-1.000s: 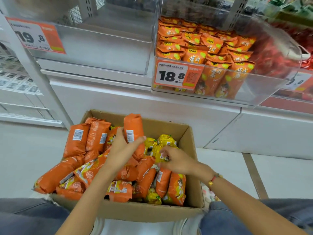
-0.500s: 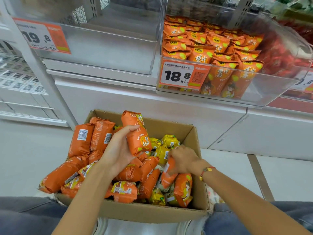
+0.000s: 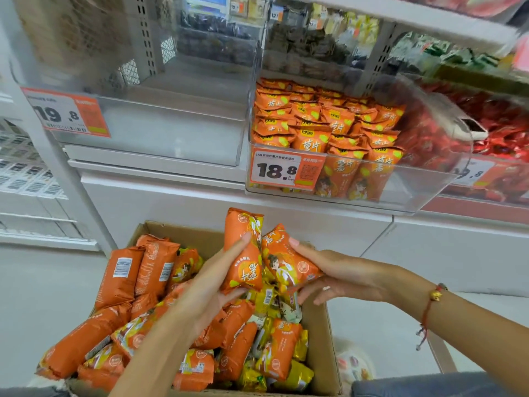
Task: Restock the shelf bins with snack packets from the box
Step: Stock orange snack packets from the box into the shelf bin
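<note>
A cardboard box [image 3: 323, 333] on the floor holds several orange and yellow snack packets [image 3: 120, 279]. My left hand [image 3: 211, 285] grips an upright orange packet [image 3: 243, 245] above the box. Beside it my right hand [image 3: 337, 273] holds a second orange packet [image 3: 286, 262], tilted, thumb on top. The two packets touch. Above, a clear shelf bin [image 3: 429, 184] with an 18.8 price tag [image 3: 286, 170] is partly filled with the same orange packets [image 3: 323, 124].
An empty clear bin [image 3: 171, 133] with a 19.8 tag [image 3: 65, 113] stands to the left. A bin of red packets [image 3: 498, 124] is on the right. White shelf base [image 3: 200, 202] runs behind the box. Upper shelves carry other goods.
Both hands rose from the box, each with an orange packet. My right hand picked its packet out of the pile. The view tilted up toward the shelves.
</note>
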Motion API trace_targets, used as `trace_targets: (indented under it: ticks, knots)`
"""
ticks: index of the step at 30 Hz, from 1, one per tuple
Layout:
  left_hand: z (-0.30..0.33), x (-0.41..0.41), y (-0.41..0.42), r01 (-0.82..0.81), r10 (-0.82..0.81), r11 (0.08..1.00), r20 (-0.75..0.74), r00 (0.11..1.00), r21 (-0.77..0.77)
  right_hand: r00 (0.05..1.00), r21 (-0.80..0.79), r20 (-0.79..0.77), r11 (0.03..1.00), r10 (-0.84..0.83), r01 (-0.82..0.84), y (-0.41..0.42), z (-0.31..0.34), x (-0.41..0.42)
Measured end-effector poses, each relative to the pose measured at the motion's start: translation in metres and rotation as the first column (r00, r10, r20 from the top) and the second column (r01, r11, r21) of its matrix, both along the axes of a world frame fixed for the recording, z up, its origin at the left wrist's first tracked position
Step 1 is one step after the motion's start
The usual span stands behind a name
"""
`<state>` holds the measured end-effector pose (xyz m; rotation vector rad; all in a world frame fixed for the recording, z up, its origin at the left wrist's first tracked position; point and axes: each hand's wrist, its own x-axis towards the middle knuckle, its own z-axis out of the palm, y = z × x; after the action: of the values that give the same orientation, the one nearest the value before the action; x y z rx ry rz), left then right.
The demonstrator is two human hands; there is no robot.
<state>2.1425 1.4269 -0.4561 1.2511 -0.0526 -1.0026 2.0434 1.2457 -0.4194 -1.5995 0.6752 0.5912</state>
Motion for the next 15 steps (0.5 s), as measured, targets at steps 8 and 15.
trace_targets:
  ticks: [8,15]
  knots:
    - [0.059,0.0,-0.003,0.074,-0.066,0.996,0.16,0.985,-0.046,0.955,0.096,0.291,0.995,-0.057,0.03,-0.012,0.038,-0.014]
    - [0.125,0.022,-0.028,0.14,-0.183,0.983,0.583,0.791,0.119,0.653,0.378,0.628,0.9,-0.422,0.218,-0.054,0.08,-0.019]
